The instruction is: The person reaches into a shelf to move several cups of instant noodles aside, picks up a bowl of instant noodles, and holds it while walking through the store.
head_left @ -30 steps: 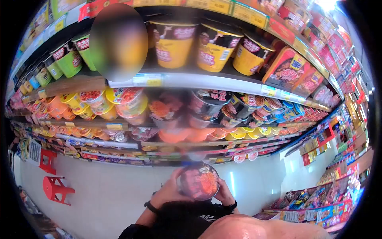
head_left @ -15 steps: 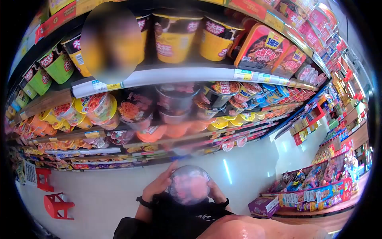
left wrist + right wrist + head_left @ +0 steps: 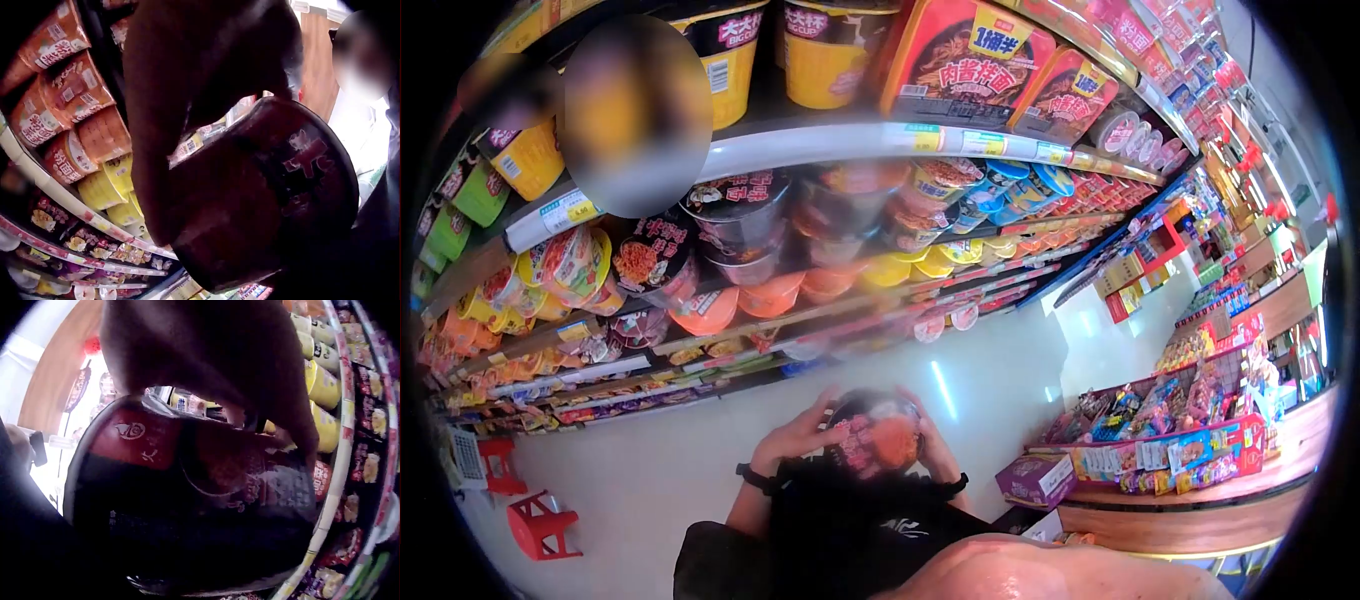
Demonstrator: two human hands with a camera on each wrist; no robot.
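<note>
**Left hand [image 3: 800, 434] and right hand [image 3: 938, 456] are gripping an instant-noodle bowl [image 3: 892, 438] in a shop aisle**

A person in a black shirt [image 3: 830, 520] is holding the round, dark bowl in front of the body, over the pale floor [image 3: 650, 470]. Its printed top, with pink lettering and a picture of orange noodles, is facing up toward the head camera.

Both elbows are bending, and the forearms are angling inward from either side, each wrist wearing a dark band [image 3: 756, 480]. The left hand is grasping the bowl's left side, its fingers spreading along the edge; the right hand is clasping the opposite side. In both wrist views the hands are curving around the bowl, but deep shadow is hiding some of the fingers.

Ahead, shelves are carrying yellow-and-black Big Cup noodle tubs [image 3: 830, 65], red noodle trays [image 3: 965, 65] and, lower down, orange tubs [image 3: 772, 296]. A red plastic stool [image 3: 545, 525] is standing on the floor to the left; a purple carton [image 3: 1037, 480] is sitting to the right, beside a snack display [image 3: 1145, 455].
</note>
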